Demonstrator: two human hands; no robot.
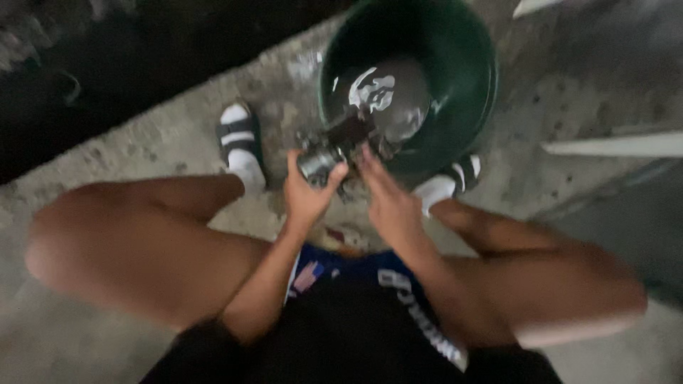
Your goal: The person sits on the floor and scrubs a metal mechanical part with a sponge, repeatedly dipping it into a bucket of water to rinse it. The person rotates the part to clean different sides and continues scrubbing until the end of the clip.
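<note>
I sit low over a concrete floor with my knees spread. My left hand grips a dark metal mechanical part with a shiny round end. My right hand lies flat against the part's right side with its fingers stretched out. The part hangs at the near rim of a green plastic basin that holds water. The picture is blurred, so the part's details are unclear.
My feet in white socks and black sandals stand at the left and right of the basin. A pale bar lies on the floor at the right. Dark ground runs along the upper left.
</note>
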